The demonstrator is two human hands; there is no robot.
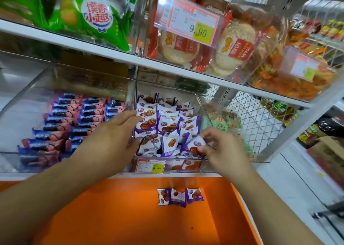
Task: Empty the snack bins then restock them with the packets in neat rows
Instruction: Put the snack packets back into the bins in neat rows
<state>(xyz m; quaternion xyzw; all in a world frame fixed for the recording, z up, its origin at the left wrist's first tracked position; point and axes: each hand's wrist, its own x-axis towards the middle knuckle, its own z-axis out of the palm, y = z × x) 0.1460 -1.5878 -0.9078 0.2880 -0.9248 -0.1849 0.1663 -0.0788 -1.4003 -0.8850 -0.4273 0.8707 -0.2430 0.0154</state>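
1. Clear, glossy plastic is seen in the middle bin [202, 103], with glare on its walls.
2. Purple-and-white packets [168, 125] are wrapped in shiny plastic film, crinkled at the seams.
3. Blue packets [61, 114], left of centre, are glossy film too.
4. The orange surface [115, 216] at the bottom looks smooth and matt.
5. A white wire mesh [255, 114] at right looks like coated metal.
6. The price label [150, 166] is printed paper behind clear plastic.

Purple-and-white waffle biscuit packets [163, 125] stand in rough rows in a clear middle bin [167, 167] on the shelf, while three matching packets [179, 197] lie side by side on an orange surface [130, 216] below.
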